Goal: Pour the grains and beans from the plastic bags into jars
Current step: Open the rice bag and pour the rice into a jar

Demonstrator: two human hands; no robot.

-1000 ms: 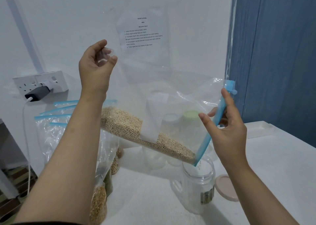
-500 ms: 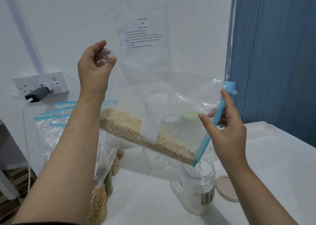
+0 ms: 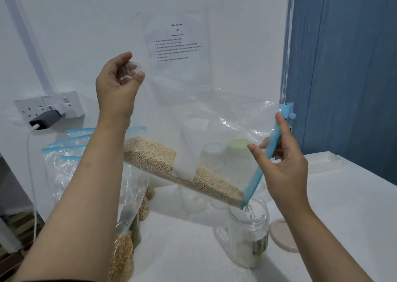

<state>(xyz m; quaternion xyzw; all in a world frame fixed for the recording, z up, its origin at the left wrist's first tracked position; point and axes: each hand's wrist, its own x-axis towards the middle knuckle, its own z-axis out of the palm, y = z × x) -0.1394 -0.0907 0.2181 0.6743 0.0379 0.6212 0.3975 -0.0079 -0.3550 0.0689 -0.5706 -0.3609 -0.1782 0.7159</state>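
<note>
Clear jar point(image 3: 249, 236), contents perhaps grains

Soft, even, cool light fills the room, glare glints on the bag point(image 3: 247, 118), shadows stay faint, and edges bend slightly.

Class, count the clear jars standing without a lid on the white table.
1: the clear plastic jar stands under the tilted bag's blue zip corner, beside a pink lid. Jars seen blurred behind the bag may be hidden ones.
</note>
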